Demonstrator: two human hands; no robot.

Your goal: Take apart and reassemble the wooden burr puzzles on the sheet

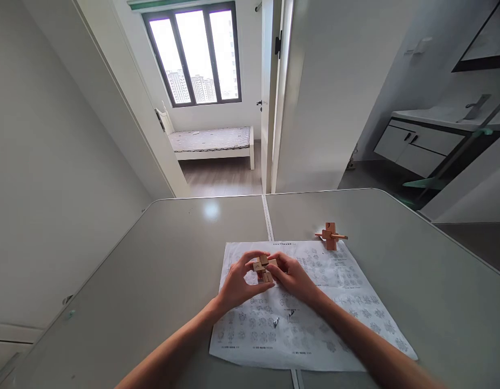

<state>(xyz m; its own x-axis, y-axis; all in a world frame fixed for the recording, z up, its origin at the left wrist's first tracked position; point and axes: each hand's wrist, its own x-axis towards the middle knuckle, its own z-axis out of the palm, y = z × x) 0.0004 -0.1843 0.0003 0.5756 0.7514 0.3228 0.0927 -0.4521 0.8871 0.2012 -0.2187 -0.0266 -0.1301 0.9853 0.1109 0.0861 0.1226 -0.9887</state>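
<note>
A small wooden interlocking puzzle (264, 268) is held between both my hands above a printed instruction sheet (339, 302). My left hand (237, 282) pinches its left side with thumb and fingers. My right hand (292, 275) grips its right side, fingers curled around the blocks. A second wooden puzzle (331, 236), cross-shaped with a thin stick through it, stands on the table just past the sheet's far right corner, untouched.
The grey folding table (161, 270) has a seam running down its middle. Beyond its far edge are an open doorway to a room with a bed (211, 141) and window, and a bathroom vanity (432, 140) at right.
</note>
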